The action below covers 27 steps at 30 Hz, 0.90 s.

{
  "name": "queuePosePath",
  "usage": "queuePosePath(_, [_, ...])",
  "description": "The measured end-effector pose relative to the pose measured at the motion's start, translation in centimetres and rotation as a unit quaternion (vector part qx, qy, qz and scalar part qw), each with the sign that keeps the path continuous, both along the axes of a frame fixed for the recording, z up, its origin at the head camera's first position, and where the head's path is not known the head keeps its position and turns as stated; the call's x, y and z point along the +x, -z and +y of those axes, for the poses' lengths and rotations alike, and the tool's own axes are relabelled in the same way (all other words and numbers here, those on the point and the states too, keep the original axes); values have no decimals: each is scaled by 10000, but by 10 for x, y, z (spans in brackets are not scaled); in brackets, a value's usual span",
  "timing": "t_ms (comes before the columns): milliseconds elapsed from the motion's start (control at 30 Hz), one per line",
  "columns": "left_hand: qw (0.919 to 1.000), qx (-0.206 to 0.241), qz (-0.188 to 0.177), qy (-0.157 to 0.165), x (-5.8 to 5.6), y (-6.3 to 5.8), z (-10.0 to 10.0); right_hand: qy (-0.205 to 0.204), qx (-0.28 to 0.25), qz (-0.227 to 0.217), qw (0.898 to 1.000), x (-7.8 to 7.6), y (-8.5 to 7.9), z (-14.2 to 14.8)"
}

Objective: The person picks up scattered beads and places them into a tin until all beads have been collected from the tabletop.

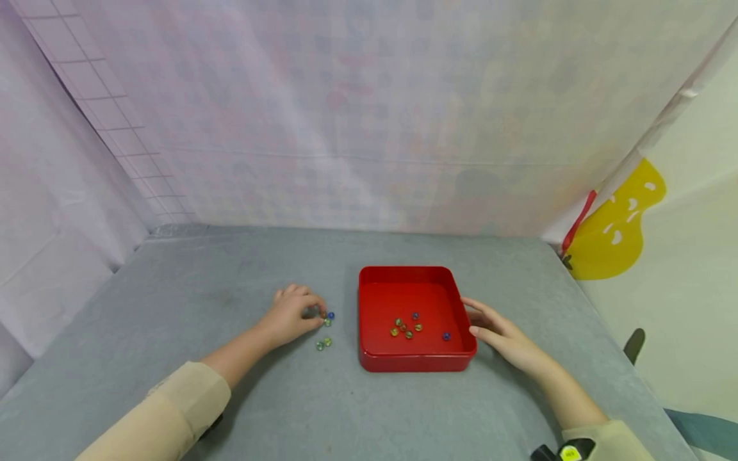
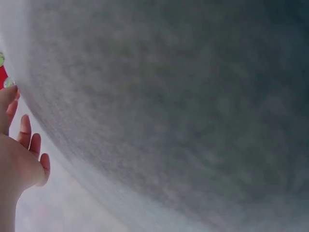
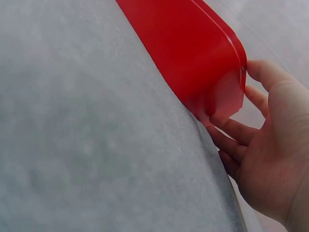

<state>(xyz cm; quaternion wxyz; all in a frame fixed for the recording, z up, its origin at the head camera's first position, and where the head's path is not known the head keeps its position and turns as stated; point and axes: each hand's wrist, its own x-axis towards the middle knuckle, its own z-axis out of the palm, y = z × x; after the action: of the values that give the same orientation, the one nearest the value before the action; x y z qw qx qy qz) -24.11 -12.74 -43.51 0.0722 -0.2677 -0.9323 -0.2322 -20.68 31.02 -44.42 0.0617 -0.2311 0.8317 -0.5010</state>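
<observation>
My left hand [image 1: 294,315] is low over the grey table, thumb and forefinger closed around an amber marble [image 1: 325,315]. A blue marble [image 1: 331,315] and a green one [image 1: 328,323] lie right at those fingertips. Nearer me are two more greenish marbles [image 1: 324,344]. To their right stands a red square tray [image 1: 415,363] with several coloured marbles [image 1: 406,327] on its floor. My right hand [image 1: 500,334] rests against the tray's right wall from outside, its fingers extended. In the right wrist view, fingertips [image 3: 227,126] touch the tray's outer side near a corner.
A pale patterned cloth [image 1: 369,128] hangs behind the table [image 1: 259,403]. Another cloth with a yellow print [image 1: 617,230] hangs along the right edge, and white cloth [image 1: 52,192] covers the left side.
</observation>
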Motion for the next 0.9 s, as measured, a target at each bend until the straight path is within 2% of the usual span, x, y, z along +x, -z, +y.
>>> queuePosePath(500, [9999, 37, 119, 59, -1, 3, -1, -28, -44, -16, 10000, 0, 0, 0])
queuePosePath(700, [10000, 57, 56, 15, 0, 2, -1, -28, -35, -3, 10000, 0, 0, 0])
queuePosePath(900, [9996, 214, 161, 23, 0, -2, -2, -21, -24, 22, 10000, 0, 0, -1])
